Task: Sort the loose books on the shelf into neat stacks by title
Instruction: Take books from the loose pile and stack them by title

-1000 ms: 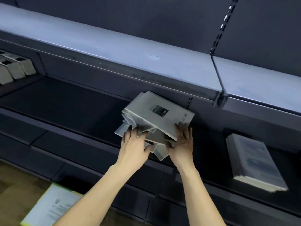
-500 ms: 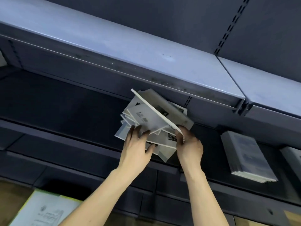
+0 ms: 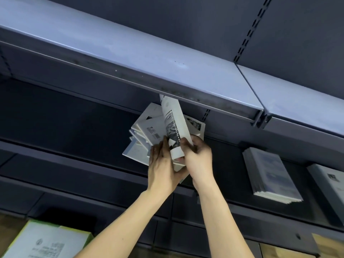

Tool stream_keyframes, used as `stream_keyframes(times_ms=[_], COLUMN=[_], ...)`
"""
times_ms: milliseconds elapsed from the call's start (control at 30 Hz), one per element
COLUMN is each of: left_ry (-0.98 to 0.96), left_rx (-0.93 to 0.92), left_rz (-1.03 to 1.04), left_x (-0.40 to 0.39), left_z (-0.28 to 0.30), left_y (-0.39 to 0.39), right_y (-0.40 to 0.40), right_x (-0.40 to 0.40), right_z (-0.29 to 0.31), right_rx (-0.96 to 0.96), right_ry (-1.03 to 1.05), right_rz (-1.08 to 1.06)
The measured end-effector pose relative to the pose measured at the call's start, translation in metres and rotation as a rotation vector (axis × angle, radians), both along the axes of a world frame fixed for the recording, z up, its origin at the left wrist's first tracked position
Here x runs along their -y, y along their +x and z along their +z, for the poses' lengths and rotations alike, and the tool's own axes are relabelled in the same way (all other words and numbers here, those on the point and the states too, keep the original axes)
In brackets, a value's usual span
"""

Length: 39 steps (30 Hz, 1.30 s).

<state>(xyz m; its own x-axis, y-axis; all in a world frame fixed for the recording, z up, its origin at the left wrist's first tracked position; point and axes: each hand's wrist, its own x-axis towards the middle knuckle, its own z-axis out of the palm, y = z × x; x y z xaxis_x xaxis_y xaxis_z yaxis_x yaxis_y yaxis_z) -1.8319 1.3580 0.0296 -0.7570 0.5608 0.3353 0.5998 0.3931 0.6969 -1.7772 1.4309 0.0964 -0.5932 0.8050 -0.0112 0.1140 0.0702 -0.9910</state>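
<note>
Grey-white paperbacks make up the loose books (image 3: 149,133), a fanned, skewed pile on the dark shelf (image 3: 74,116) under the pale metal shelf above (image 3: 130,58). The head view is the only one. Both hands work at the pile's near edge: the left hand (image 3: 162,168) curls its grip under and round the lower books, and the right hand (image 3: 199,159) pinches one raised book (image 3: 173,125), tilted nearly upright out of the fan. This looks like the sorting step, one title being pulled from the mix. Next, that book likely needs lifting free without dragging its neighbours, then laying on a matching stack.

Counted: two hands; one loose pile of perhaps six or seven books, exact number unclear; one neat stack (image 3: 270,174) well to the right; part of another stack (image 3: 333,185) at the frame edge; one pale box (image 3: 46,241) on the floor.
</note>
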Motion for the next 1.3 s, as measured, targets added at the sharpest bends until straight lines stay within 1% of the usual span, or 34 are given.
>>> stream_keyframes(times_ms=[167,200,233,267,333,367,400,500,533,633,733,800,933,1000,1100,1167,1233,1300], left_ry=[0.289,0.355,0.403,0.419,0.361,0.301,0.222,-0.071,-0.133,-0.200,-0.285,-0.305,-0.258,-0.253,-0.220,-0.199,-0.192,-0.212], left_rx=[0.128,0.117,0.055,-0.051,-0.278,-0.352,-0.387,-0.339,-0.319,-0.236,-0.130,-0.094,-0.063,-0.011,0.074,0.115,0.114,0.083], left_rz=[0.016,0.022,0.035,0.049,0.054,0.048,0.045,0.063,0.065,0.086,0.111,0.090,0.065,0.083,0.118,0.129,0.142,0.144], left_x=[0.004,0.007,0.008,0.009,0.008,0.006,0.006,0.008,0.011,0.019,0.025,0.029,0.033,0.036,0.046,0.050,0.053,0.054], left_z=[0.010,0.013,0.018,0.022,0.026,0.026,0.025,0.010,0.004,-0.002,0.003,0.006,0.019,0.024,0.030,0.032,0.031,0.029], left_y=[0.012,0.013,0.013,0.012,0.005,0.002,0.000,0.002,0.003,0.000,-0.004,-0.004,0.009,0.011,0.002,-0.005,-0.012,-0.019], right_y=[0.014,0.018,0.022,0.025,0.031,0.032,0.034,0.039,0.040,0.045,0.051,0.053,0.049,0.050,0.055,0.056,0.055,0.055], right_x=[-0.003,-0.007,-0.010,-0.012,-0.018,-0.019,-0.021,-0.024,-0.025,-0.026,-0.026,-0.030,-0.029,-0.032,-0.036,-0.037,-0.032,-0.027], right_z=[0.006,0.005,0.003,0.000,-0.009,-0.013,-0.018,-0.035,-0.042,-0.054,-0.054,-0.052,-0.046,-0.042,-0.035,-0.039,-0.043,-0.049], right_rx=[-0.311,-0.367,-0.395,-0.395,-0.349,-0.308,-0.272,-0.141,-0.097,0.014,0.219,0.274,0.306,0.310,0.297,0.303,0.341,0.350], right_ry=[-0.256,-0.281,-0.288,-0.279,-0.252,-0.252,-0.261,-0.230,-0.208,-0.146,0.087,0.162,0.153,0.147,0.057,-0.002,-0.028,-0.026], right_rz=[-0.040,-0.046,-0.049,-0.052,-0.066,-0.081,-0.095,-0.105,-0.104,-0.141,-0.162,-0.181,-0.103,-0.112,-0.162,-0.131,-0.083,-0.087])
